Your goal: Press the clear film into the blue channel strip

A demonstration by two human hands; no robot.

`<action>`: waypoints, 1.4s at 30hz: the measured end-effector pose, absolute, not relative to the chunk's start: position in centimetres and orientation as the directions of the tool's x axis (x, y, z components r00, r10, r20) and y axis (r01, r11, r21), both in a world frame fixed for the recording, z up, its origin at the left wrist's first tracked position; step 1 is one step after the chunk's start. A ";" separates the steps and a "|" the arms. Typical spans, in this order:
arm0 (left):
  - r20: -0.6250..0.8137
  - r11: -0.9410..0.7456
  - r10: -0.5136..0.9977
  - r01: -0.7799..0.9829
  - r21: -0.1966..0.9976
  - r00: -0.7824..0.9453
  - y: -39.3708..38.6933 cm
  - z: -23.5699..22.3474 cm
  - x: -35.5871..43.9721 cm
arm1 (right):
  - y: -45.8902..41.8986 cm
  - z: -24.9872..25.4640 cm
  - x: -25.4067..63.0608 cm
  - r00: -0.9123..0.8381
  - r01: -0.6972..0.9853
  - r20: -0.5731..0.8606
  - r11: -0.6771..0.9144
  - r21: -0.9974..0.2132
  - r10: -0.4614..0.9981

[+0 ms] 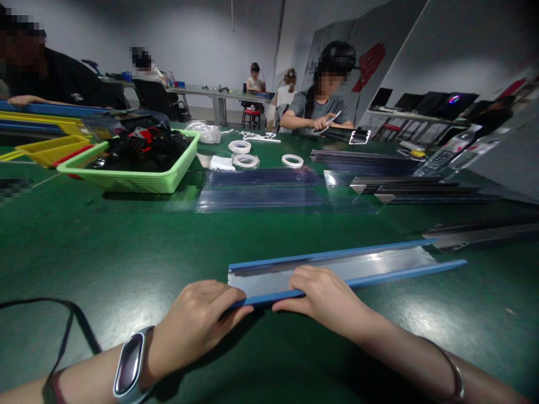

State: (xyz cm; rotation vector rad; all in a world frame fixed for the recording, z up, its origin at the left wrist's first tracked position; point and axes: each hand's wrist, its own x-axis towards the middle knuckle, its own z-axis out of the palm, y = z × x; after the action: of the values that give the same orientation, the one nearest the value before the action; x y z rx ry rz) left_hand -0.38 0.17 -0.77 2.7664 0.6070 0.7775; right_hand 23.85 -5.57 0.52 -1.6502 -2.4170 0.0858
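A long clear plastic sheet [261, 283] with a blue edge strip [379, 279] along its near side and another blue edge strip [311, 258] along its far side lies over the green table. My left hand [206, 311] pinches the left end of the near strip between thumb and fingers. Further right along that same strip, my right hand [318, 292] grips it, thumb below and fingers over the top. At the right, the near strip sticks out beyond the end of the sheet.
Behind the sheet lie stacked clear plastic sheets [261, 191] and rolls of tape [292, 161]. A green basket [143, 182] full of dark parts stands at the left, beside a yellow bin [59, 148]. Dark strips [404, 185] lie at the right. Across the table sits a person [324, 106].
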 end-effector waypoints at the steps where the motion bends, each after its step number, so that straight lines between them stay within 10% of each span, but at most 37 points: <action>1: 0.449 -0.895 0.438 0.331 0.298 0.779 0.2 -0.8 -0.4 | -5.6 0.5 23.8 -0.352 0.912 0.139 0.372 -0.173 0.926; 42: 0.410 -0.905 0.425 0.385 0.180 0.807 -0.7 -1.3 2.5 | -6.7 0.5 26.6 -0.427 0.901 0.221 0.434 0.019 0.877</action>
State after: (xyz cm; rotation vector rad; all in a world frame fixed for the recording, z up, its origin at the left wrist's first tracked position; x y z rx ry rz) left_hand 2.49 -0.69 -1.27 2.9017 0.6524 0.6904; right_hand 26.59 -6.69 0.46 -1.5701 -2.5046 -0.2005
